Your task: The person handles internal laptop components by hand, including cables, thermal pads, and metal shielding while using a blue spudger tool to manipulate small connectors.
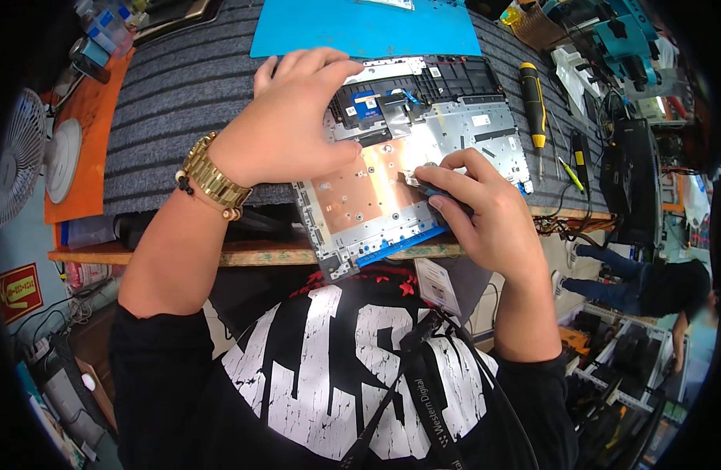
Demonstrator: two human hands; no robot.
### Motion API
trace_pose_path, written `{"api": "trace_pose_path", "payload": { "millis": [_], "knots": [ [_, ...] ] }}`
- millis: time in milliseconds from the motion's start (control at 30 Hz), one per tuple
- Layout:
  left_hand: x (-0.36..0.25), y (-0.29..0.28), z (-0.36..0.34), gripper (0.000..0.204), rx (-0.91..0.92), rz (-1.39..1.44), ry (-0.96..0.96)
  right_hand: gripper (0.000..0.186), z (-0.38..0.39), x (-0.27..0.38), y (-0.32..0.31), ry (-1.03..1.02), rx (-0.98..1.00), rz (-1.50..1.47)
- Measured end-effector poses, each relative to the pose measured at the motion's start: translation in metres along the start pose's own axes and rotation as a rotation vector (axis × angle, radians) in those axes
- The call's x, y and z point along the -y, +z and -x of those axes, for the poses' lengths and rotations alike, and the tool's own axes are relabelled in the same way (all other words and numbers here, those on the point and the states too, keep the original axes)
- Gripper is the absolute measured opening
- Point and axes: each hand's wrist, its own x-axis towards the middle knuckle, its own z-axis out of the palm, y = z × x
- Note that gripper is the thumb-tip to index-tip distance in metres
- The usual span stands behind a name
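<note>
Silver-and-copper metal laptop panel (pixel 382 188): our left hand (pixel 294 117) spreads wide over edge; right hand (pixel 486 211) pinches slim dark-handled tool (pixel 431 189). We should angle tip shallow, brace panel.

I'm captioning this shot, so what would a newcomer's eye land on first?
Probably the coppery panel in the middle, the left hand at its upper left and the right hand holding a slim tool over it. Next, perhaps, the blue mat just beyond and the yellow-and-black screwdriver right of the panel.

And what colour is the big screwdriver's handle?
The screwdriver handle is black and yellow, best in the head view.
</note>
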Motion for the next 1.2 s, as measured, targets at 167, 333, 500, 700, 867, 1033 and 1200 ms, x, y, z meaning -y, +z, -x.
{"api": "trace_pose_path", "payload": {
  "millis": [167,333,500,700,867,1033,1200],
  "knots": [
    [0.005,-0.003,-0.001,0.084,-0.033,0.016,-0.012,0.035,-0.002,0.004,0.005,-0.01,-0.047,-0.005],
    [0.013,0.001,-0.008,0.069,-0.069,0.068,-0.147,0.034,-0.005,0.007,0.01,-0.018,-0.052,0.019],
    [0.012,0.003,-0.006,0.063,-0.046,0.003,-0.178,0.031,-0.008,0.009,0.013,-0.043,-0.056,0.052],
    [0.014,0.007,-0.008,0.061,-0.045,-0.031,-0.14,0.033,-0.006,0.01,0.013,-0.045,-0.05,0.11],
    [0.014,0.015,-0.008,0.058,-0.083,-0.051,-0.132,0.031,-0.005,0.01,0.025,-0.096,-0.144,0.159],
    [0.016,0.022,-0.011,0.055,-0.105,-0.037,-0.163,0.032,-0.003,0.008,0.032,-0.102,-0.166,0.195],
    [0.018,0.02,-0.012,0.055,-0.1,0.009,-0.164,0.03,-0.003,0.01,0.038,-0.093,-0.183,0.186]
  ]
}}
